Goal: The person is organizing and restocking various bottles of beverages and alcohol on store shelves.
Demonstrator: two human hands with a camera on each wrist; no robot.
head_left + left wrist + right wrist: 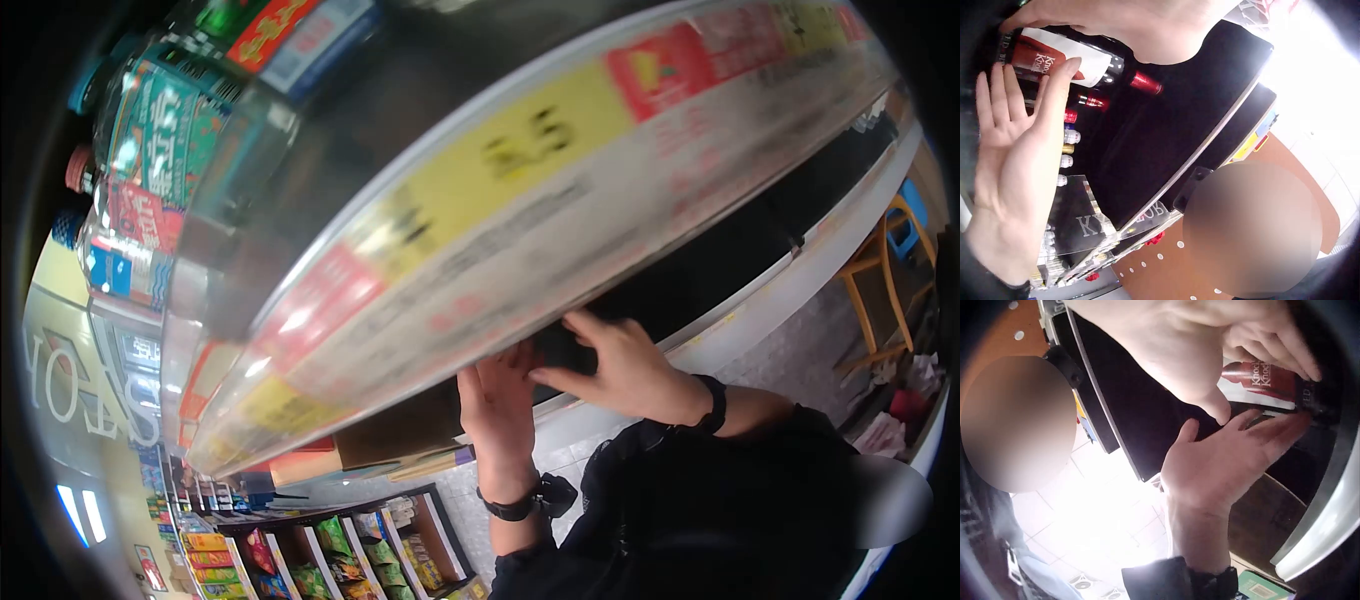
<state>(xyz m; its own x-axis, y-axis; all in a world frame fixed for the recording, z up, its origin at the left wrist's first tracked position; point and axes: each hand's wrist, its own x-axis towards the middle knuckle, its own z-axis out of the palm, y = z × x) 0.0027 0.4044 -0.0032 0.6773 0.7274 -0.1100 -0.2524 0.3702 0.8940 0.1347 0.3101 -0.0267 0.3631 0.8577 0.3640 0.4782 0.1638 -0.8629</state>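
Observation:
Under the price-tag strip, my left hand point(500, 410) and right hand point(640, 375) reach into a dark shelf space close together. The left wrist view shows a wine bottle point(1029, 53) with a red cap and a red-and-white "Knock Knock" label between them. Straight fingers of the left hand point(1210, 465) lie along one side of the bottle. On the other side the right hand point(1016, 162) has its fingers extended and its thumb over the label. Another red-capped bottle point(1094, 102) stands beside it, partly hidden. Dark straps circle both wrists.
A curved shelf edge with a yellow and red price strip point(550, 140) hangs low over the hands. Large drink bottles point(165, 140) stand at upper left. A snack rack point(340, 545) is below, and a wooden chair point(880, 275) is at right. Several capped bottles point(1071, 136) line the shelf.

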